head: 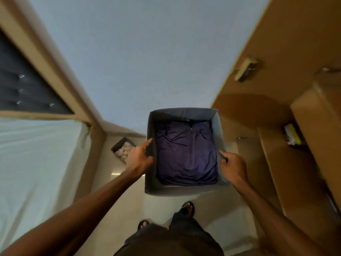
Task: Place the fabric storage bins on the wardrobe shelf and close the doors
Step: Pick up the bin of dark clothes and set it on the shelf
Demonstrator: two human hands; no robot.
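Your left hand [139, 157] and right hand [233, 168] gripped opposite side walls of the grey fabric bin [181, 191], forefingers extended along its rim, holding it with a folded purple garment [186, 156] inside above the floor [227, 215] beside the wardrobe [276, 52].

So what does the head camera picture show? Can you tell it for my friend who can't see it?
Seen from above, a person's left hand and right hand hold a grey fabric bin by its sides, with a folded purple zip-up top inside. A wooden wardrobe stands open to the right. A second bin sits on the floor beyond, beside a bed.
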